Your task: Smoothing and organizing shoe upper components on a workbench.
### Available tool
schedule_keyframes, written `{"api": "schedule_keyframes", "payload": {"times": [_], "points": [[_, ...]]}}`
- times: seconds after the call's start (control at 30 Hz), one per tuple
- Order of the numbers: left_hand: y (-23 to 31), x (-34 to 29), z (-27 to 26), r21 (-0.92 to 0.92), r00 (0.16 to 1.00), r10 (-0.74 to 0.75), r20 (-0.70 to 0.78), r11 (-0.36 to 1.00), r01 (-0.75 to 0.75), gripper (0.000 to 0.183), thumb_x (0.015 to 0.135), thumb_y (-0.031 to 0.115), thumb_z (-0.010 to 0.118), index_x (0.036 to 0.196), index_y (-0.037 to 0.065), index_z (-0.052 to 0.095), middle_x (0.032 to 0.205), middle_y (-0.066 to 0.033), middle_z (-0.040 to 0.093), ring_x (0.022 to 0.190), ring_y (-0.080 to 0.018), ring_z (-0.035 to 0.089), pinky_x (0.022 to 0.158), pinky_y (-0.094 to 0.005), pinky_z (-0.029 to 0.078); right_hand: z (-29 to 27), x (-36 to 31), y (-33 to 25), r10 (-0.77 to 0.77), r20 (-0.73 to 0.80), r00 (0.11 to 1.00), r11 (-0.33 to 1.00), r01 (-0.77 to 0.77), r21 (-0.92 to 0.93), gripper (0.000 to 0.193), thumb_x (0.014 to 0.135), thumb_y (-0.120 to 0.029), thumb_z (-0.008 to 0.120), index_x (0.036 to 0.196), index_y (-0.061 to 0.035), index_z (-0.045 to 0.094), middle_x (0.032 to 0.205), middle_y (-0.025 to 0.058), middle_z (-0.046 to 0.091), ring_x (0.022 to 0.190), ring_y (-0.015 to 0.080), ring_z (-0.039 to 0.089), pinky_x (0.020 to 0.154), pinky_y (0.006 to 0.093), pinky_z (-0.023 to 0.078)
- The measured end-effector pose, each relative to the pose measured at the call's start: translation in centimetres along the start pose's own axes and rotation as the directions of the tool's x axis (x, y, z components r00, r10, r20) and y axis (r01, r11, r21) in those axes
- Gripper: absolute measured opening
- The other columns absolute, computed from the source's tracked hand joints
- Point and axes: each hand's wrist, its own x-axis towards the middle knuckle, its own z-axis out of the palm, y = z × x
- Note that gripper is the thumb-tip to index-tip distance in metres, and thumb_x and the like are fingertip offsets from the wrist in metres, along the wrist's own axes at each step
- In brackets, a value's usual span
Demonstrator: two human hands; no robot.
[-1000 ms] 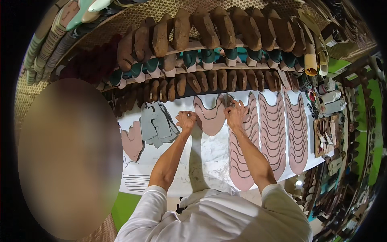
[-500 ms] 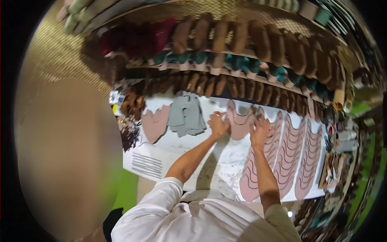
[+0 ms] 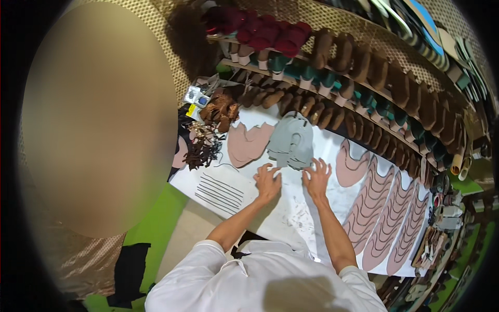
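My left hand [image 3: 267, 183] hovers over or rests on the white table just below a stack of grey cut-out pieces [image 3: 292, 139], its fingers apart and slightly bent. On the stack's lower right side, my right hand [image 3: 316, 179] has its fingers spread, with nothing visible in them. Whether any fingertip touches the grey pieces is hard to tell. Left of the stack lie pink curved cut-outs [image 3: 248, 144]. To the right, a pink U-shaped piece [image 3: 352, 165] tops overlapping pink pieces with dark curved edges [image 3: 375, 210], laid out in several long rows.
Dark thin strips [image 3: 221, 193] lie in parallel on the white table [image 3: 291, 216]. Bundles of brown and black straps [image 3: 208, 143] crowd its left end. Racks of brown soles [image 3: 364, 67] and red sandals [image 3: 275, 34] line the back. More shoe parts [image 3: 431, 244] stand at the right.
Both hands have left the pink U-shaped piece, which now lies free on the table. They have moved left to the grey stack. My view has turned, shifting the scene.
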Motion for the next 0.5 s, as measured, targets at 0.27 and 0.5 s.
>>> {"api": "schedule_keyframes", "payload": {"times": [0.27,0.5], "points": [[-10.3,4.1,-10.0,0.285,0.994,0.002,0.107,0.958,-0.032,0.037,0.094,0.025,0.066,0.13,0.018,0.072,0.156,-0.0154,0.042,0.141,-0.0355,0.036,0.107,-0.062,0.026,9.7,4.1,-11.1,-0.225,0.131,0.966,0.974,0.22,0.049,0.015,0.084,-0.012,0.075,0.098,-0.0139,0.08,0.145,0.0091,0.057,0.144,0.0339,0.044,0.123,0.0636,0.022],[-15.0,6.6,-11.7,0.267,0.965,0.103,0.241,0.949,-0.168,0.039,0.091,0.024,0.066,0.129,0.019,0.072,0.159,-0.0185,0.036,0.141,-0.0409,0.031,0.107,-0.068,0.022,12.6,8.4,-14.6,-0.267,0.291,0.919,0.95,0.301,-0.081,0.024,0.078,-0.002,0.075,0.096,-0.0178,0.08,0.141,0.0058,0.058,0.145,0.033,0.043,0.123,0.0638,0.021]]}}
